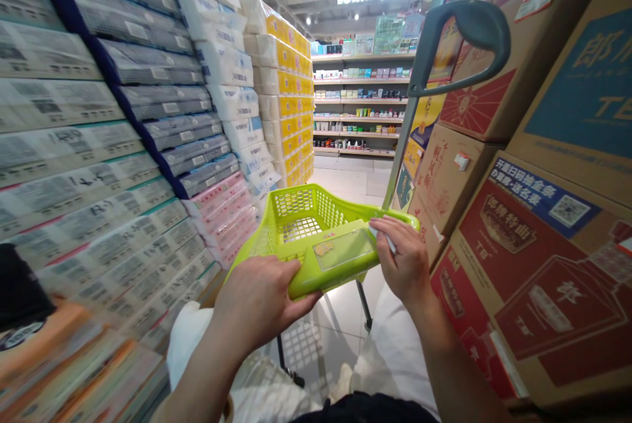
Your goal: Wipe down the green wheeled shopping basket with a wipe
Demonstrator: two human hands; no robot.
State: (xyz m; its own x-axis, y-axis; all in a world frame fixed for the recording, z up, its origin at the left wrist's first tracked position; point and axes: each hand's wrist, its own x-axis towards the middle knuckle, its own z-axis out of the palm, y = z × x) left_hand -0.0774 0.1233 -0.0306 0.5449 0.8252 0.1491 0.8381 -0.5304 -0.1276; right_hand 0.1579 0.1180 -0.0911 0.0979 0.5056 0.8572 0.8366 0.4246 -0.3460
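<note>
A lime-green plastic shopping cart basket (306,219) stands in front of me in a store aisle, with nothing visible inside it. My left hand (261,298) is closed round the left part of its near handle bar. My right hand (402,258) is closed on the right end of the bar and pinches a small white object (382,233) against it; I cannot make out what that object is. A flat translucent panel (344,248) sits on the handle between my hands.
Stacked tissue and paper packs (123,147) wall the left side. Cardboard boxes (533,212) are piled on a trolley with a grey handle (464,35) at the right. Shelves of bottles (363,107) stand at the far end of the tiled aisle.
</note>
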